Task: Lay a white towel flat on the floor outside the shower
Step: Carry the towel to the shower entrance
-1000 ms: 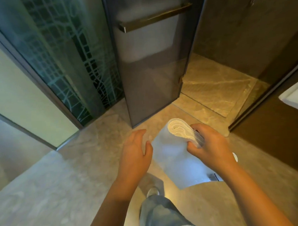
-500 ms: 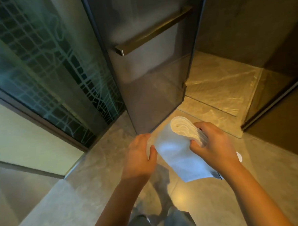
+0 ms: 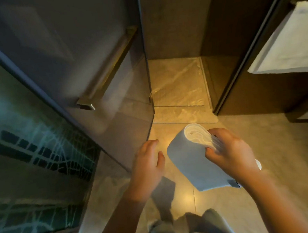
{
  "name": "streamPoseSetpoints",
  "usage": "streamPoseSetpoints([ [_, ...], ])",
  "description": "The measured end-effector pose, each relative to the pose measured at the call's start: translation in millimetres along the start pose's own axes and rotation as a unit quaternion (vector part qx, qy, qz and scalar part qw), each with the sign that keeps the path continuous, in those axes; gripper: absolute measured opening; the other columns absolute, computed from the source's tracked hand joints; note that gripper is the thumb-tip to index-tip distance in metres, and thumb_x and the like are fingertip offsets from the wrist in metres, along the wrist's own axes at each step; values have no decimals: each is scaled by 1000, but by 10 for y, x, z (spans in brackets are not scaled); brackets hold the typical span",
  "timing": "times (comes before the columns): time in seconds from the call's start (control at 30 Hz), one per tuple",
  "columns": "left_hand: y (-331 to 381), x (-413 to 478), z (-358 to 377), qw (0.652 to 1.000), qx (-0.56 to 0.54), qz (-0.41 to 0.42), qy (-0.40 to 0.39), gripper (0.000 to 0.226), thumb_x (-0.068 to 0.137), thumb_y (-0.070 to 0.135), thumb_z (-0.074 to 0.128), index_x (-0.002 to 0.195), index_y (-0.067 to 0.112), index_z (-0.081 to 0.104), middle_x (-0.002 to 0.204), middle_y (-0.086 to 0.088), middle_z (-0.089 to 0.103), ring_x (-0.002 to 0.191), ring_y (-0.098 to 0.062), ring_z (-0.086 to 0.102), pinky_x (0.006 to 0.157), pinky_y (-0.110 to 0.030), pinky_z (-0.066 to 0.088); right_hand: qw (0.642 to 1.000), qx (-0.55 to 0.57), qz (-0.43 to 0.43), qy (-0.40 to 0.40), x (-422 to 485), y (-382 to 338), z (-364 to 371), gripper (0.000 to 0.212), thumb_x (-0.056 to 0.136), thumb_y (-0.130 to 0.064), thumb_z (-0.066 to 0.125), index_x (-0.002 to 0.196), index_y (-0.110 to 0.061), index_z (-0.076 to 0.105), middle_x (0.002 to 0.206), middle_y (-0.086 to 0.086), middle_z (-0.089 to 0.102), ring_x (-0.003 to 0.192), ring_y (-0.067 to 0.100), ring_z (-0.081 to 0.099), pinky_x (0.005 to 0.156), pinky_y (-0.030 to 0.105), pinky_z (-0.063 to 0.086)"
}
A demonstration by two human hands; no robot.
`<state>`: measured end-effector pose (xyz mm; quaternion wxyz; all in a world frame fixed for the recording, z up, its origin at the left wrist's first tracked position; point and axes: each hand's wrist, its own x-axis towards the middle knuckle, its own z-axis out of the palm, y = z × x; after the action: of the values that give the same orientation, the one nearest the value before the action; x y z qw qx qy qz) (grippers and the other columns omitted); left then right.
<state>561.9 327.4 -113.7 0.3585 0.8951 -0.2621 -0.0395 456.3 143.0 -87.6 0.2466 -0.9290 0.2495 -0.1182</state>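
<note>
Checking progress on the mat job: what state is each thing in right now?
White towel: still folded, held above the floor.
Right hand: grip closed on the towel's folded end.
Left hand: open, empty, beside the towel.
Shower door: open.
Floor outside the shower: bare.

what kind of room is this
Most likely a bathroom, at a shower stall: a glass door with a bar handle stands open onto a tiled shower floor, and the right hand holds a folded towel.

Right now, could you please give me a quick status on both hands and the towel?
Right hand grips rolled white towel, held above floor. Left hand open, empty. Glass door open, close left.
</note>
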Motion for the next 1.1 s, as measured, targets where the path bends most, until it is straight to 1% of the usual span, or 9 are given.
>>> streamPoseSetpoints([
  [0.17, -27, 434, 136, 998, -34, 27, -52, 41, 78, 21, 45, 114, 5, 57, 115, -14, 60, 107, -31, 55, 94, -35, 41, 998, -2, 52, 35, 157, -44, 10, 40, 72, -22, 70, 109, -20, 57, 103, 5, 65, 80, 29, 61, 62, 40, 52],
  [0.3, 21, 751, 332, 995, -43, 41, -79, 38, 81, 20, 45, 116, 8, 56, 118, -11, 58, 109, -28, 54, 94, -33, 38, 997, -4, 68, 43, 433, 83, 4, 38, 73, -23, 69, 109, -21, 57, 104, 2, 65, 82, 26, 61, 62, 39, 51],
  [0.43, 128, 1142, 593, 994, -37, 59, -83, 33, 85, 8, 55, 117, 9, 56, 121, -11, 57, 110, -28, 53, 94, -31, 37, 996, 0, 80, 51, 797, 374, -16, 37, 73, -23, 69, 108, -22, 57, 99, 1, 65, 79, 22, 59, 60, 36, 50],
  [0.53, 250, 1441, 822, 997, -20, 36, -63, 33, 84, 7, 55, 117, 6, 56, 120, -13, 59, 109, -31, 54, 94, -35, 40, 997, 6, 72, 34, 1181, 670, -35, 36, 73, -22, 68, 106, -24, 57, 96, 1, 65, 80, 21, 58, 62, 33, 47],
  [0.67, 431, 1841, 1105, 999, -22, 3, -28, 35, 76, 10, 50, 108, 0, 61, 107, -18, 64, 97, -34, 61, 87, -36, 46, 999, 9, 42, 1, 1704, 1073, -31, 37, 71, -22, 69, 107, -24, 58, 99, 1, 65, 85, 21, 58, 64, 28, 43],
  [0.73, 481, 2037, 1238, 999, -9, -4, -34, 37, 76, 13, 49, 109, -1, 60, 108, -21, 63, 97, -35, 61, 87, -38, 46, 999, 3, 29, -12, 1957, 1242, -6, 38, 71, -21, 69, 107, -23, 58, 99, 2, 65, 86, 21, 58, 64, 30, 44],
  [0.83, 484, 2252, 1398, 999, 0, -18, -36, 37, 77, 14, 49, 109, -2, 59, 108, -20, 64, 97, -34, 61, 85, -31, 40, 999, -10, 21, -27, 2252, 1433, 47, 38, 69, -19, 69, 106, -21, 59, 99, 4, 65, 88, 25, 59, 65, 35, 48],
  [0.93, 462, 2426, 1495, 999, -3, -27, -41, 38, 78, 14, 49, 111, -1, 58, 110, -19, 63, 100, -32, 59, 87, -31, 38, 999, -1, 19, -35, 2446, 1577, 129, 39, 68, -17, 70, 105, -22, 60, 98, 4, 65, 86, 25, 59, 61, 31, 43],
  [1.1, 283, 2677, 1643, 997, -22, -35, -57, 32, 84, 0, 56, 115, 2, 56, 116, -16, 59, 108, -28, 54, 89, -27, 36, 998, 16, 55, -31, 2648, 1689, 367, 38, 70, -19, 68, 106, -22, 60, 101, 5, 66, 89, 26, 60, 63, 28, 41],
])
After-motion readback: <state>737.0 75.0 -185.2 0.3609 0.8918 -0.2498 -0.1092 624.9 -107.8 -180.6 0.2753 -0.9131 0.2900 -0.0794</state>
